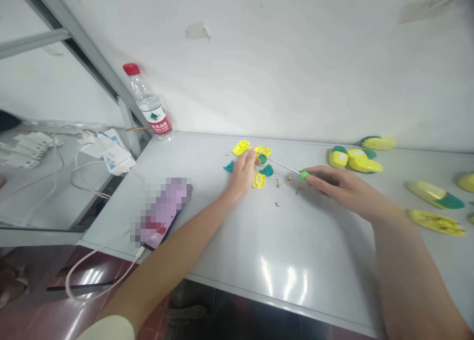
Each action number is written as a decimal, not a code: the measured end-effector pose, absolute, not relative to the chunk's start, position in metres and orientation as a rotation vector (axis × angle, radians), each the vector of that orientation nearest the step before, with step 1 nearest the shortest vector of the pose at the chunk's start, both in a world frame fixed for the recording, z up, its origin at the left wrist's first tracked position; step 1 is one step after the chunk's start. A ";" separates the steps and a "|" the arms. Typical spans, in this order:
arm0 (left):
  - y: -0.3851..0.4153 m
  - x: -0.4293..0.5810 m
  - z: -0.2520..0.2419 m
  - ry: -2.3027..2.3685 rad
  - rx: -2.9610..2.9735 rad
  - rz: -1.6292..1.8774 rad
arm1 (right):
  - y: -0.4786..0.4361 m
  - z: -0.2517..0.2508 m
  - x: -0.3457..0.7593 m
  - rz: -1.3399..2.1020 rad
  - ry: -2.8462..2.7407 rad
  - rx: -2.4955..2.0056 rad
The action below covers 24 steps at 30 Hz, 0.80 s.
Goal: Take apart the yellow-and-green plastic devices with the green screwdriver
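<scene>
A Nongfu Spring bottle [148,107] stands far left. The right hand [335,184] pinches a screwdriver [283,164] in its grip, shaft pointing left toward a green piece [262,158] beside the left hand [242,173], whose grip cannot be told.

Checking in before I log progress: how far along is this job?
Done: something looks taken apart, with yellow shells, teal pieces and small screws spread on the table. In hand: the right hand holds a green-handled screwdriver, its tip near the left hand. Left: the yellow-and-green units at right look closed.
</scene>
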<state>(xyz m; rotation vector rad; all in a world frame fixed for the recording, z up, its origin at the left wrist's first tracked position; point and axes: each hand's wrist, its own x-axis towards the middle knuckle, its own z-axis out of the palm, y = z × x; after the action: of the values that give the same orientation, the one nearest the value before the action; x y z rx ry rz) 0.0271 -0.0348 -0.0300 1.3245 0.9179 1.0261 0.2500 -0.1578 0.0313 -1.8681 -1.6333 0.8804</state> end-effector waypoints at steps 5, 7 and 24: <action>-0.037 0.027 -0.027 0.935 1.383 1.025 | -0.157 0.031 0.249 0.879 -1.641 -1.859; -0.037 0.027 -0.026 0.941 1.392 1.018 | -0.157 0.030 0.251 0.873 -1.641 -1.861; -0.039 0.026 -0.025 0.926 1.366 1.019 | -0.157 0.026 0.255 0.824 -1.605 -1.887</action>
<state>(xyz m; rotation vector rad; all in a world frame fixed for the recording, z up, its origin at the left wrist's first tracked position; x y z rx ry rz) 0.0261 -0.0386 -0.0246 1.3662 0.9257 1.0187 0.2552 -0.1569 0.0261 -1.8868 -1.6051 0.8237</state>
